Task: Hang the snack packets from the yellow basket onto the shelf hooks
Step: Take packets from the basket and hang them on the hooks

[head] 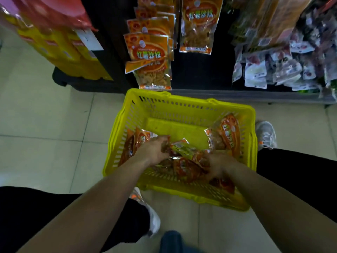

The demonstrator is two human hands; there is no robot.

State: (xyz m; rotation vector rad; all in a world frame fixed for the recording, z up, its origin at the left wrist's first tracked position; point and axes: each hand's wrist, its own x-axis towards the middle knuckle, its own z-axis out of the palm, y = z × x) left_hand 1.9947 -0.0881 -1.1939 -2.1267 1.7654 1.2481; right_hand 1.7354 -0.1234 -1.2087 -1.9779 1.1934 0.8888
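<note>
Yellow basket [182, 103] | left hand [155, 149], right hand [218, 166] gripping packets [184, 167] | fingertips hidden

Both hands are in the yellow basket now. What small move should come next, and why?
Probably lift the packet that the left hand and right hand seem to grip up out of the yellow basket, toward the hanging packets: it is already gripped but not yet hung.

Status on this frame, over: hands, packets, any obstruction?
Both in yellow basket: left hand and right hand gripping snack packets. None lifted out yet. Shelf ahead carries hung packets; path up looks unobstructed.
</note>
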